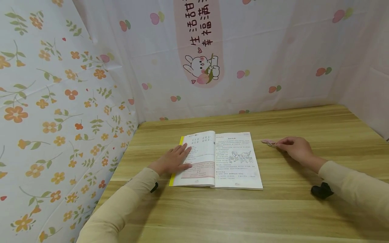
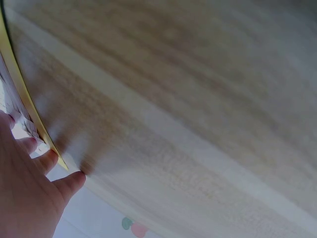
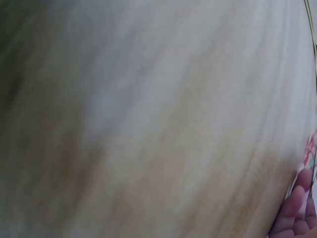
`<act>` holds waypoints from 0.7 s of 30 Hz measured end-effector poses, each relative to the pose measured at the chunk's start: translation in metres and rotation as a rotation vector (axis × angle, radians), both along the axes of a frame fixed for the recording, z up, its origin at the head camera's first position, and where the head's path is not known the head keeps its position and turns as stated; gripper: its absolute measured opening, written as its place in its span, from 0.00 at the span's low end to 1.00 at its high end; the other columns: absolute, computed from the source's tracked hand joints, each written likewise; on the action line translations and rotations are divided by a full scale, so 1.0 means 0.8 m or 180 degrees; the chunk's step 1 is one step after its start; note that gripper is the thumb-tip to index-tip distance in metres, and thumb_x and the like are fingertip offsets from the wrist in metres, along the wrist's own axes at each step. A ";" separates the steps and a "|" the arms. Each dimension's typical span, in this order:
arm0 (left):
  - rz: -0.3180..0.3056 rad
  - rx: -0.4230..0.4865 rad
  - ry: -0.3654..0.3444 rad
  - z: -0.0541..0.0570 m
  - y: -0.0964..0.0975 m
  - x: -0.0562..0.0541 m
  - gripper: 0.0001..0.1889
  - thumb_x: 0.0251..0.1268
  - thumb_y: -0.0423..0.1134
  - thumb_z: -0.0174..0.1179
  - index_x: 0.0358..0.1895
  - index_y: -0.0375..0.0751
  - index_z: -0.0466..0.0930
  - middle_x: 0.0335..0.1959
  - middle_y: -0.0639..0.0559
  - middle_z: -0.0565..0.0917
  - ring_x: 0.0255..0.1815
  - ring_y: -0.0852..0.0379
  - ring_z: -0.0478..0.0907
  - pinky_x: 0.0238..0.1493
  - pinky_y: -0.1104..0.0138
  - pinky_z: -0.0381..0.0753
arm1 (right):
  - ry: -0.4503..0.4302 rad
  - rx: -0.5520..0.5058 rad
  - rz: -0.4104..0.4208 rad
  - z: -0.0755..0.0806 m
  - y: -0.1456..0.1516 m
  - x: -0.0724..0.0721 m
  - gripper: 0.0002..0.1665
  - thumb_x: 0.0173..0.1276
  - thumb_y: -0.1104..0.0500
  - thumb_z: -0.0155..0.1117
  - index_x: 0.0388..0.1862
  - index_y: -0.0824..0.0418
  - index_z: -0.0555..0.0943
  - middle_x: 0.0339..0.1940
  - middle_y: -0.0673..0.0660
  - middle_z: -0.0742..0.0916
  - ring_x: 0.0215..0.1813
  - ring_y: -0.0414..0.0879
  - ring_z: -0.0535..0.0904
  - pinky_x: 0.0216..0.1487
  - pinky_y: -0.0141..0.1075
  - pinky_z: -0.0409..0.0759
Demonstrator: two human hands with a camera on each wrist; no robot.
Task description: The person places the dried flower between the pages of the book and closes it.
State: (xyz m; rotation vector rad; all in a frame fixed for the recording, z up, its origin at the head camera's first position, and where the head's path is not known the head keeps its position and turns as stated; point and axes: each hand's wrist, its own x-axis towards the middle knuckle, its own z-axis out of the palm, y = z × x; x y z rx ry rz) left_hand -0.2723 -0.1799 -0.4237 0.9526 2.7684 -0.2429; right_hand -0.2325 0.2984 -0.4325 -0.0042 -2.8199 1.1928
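Observation:
An open book [image 1: 235, 172] lies flat on the table, with printed text on both pages and a line drawing on the right one. My left hand [image 1: 174, 160] rests on its left page with fingers spread. In the left wrist view, that hand [image 2: 29, 193] reaches over the book's yellow edge [image 2: 28, 101]. To the right of the book, my right hand [image 1: 296, 147] pinches a small, thin pink patterned piece [image 1: 268, 141] between thumb and fingers. The right wrist view catches only the fingertips [image 3: 292, 203] and a sliver of the pink floral piece [image 3: 309, 148].
The wood-grain table [image 1: 231, 216] extends around the book on all sides. Behind it hangs a white printed curtain [image 1: 261, 44], and a flowered one [image 1: 60, 111] stands along the left. A black object [image 1: 322, 190] shows beside the right sleeve.

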 end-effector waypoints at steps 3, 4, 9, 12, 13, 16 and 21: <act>0.0008 0.0030 -0.0005 0.002 0.000 0.001 0.44 0.71 0.68 0.39 0.79 0.44 0.41 0.79 0.43 0.45 0.77 0.45 0.45 0.70 0.50 0.55 | -0.0074 -0.0132 0.0007 0.003 0.002 0.001 0.20 0.72 0.51 0.61 0.47 0.68 0.82 0.38 0.59 0.86 0.38 0.48 0.78 0.31 0.35 0.76; 0.0012 0.0033 -0.0012 0.002 0.000 0.001 0.44 0.71 0.68 0.39 0.79 0.44 0.41 0.79 0.43 0.45 0.77 0.45 0.45 0.70 0.50 0.55 | -0.0103 -0.0183 0.0012 0.004 0.003 0.001 0.20 0.72 0.52 0.62 0.48 0.69 0.82 0.38 0.59 0.86 0.37 0.46 0.78 0.30 0.34 0.76; 0.0005 0.0033 -0.0019 0.002 0.000 0.000 0.44 0.71 0.68 0.38 0.79 0.45 0.40 0.79 0.43 0.45 0.77 0.46 0.45 0.70 0.50 0.55 | -0.0222 -0.0452 0.0069 0.004 0.004 0.001 0.20 0.71 0.57 0.62 0.52 0.72 0.79 0.40 0.62 0.86 0.34 0.42 0.81 0.32 0.34 0.81; -0.0005 0.0045 -0.0029 0.001 -0.001 -0.001 0.44 0.71 0.68 0.37 0.79 0.44 0.40 0.79 0.43 0.45 0.77 0.45 0.44 0.70 0.49 0.55 | -0.0302 -0.0467 0.0079 0.004 0.000 0.000 0.25 0.69 0.54 0.65 0.53 0.74 0.78 0.38 0.60 0.86 0.32 0.42 0.80 0.31 0.34 0.81; -0.0007 0.0058 -0.0037 0.001 -0.001 0.000 0.44 0.71 0.68 0.38 0.79 0.44 0.40 0.79 0.43 0.45 0.77 0.45 0.44 0.70 0.49 0.55 | -0.0308 -0.0417 0.0084 0.005 -0.002 0.000 0.26 0.68 0.53 0.66 0.53 0.74 0.78 0.38 0.59 0.86 0.32 0.42 0.80 0.30 0.34 0.80; -0.0028 0.0100 -0.0057 0.001 -0.001 -0.001 0.44 0.72 0.67 0.38 0.79 0.43 0.41 0.78 0.41 0.45 0.77 0.44 0.44 0.69 0.48 0.55 | -0.0258 -0.0162 0.0088 0.005 -0.007 -0.002 0.30 0.66 0.48 0.68 0.52 0.74 0.79 0.40 0.62 0.86 0.36 0.48 0.79 0.32 0.36 0.78; 0.0001 0.0067 -0.0074 0.002 -0.001 0.000 0.44 0.71 0.68 0.38 0.79 0.44 0.40 0.79 0.42 0.44 0.77 0.45 0.44 0.70 0.49 0.54 | -0.0124 0.0149 0.0130 0.003 -0.017 -0.004 0.27 0.65 0.47 0.68 0.48 0.71 0.83 0.49 0.69 0.84 0.50 0.63 0.77 0.46 0.49 0.74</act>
